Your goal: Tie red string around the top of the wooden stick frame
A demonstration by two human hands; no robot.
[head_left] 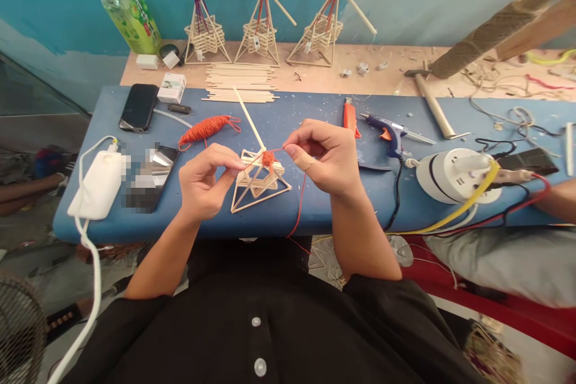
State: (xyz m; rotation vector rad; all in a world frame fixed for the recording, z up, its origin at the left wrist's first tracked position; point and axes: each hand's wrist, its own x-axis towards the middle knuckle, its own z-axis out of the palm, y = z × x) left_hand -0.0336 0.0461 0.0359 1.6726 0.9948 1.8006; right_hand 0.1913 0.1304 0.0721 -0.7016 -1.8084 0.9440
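Observation:
A small frame of wooden sticks stands on the blue table between my hands, with orange cord wound at its top and one stick jutting up and back. My left hand pinches the orange cord just left of the wound top. On the right, my right hand, with a bandage on a finger, pinches the same cord, which is stretched between both hands. A loose length hangs down toward the table's front edge. The skein of orange cord lies behind my left hand.
Three stick frames and loose sticks are at the back. Left are phones and a power bank. Right are a cutter, glue gun, hammer and power strip. A person's arm shows far right.

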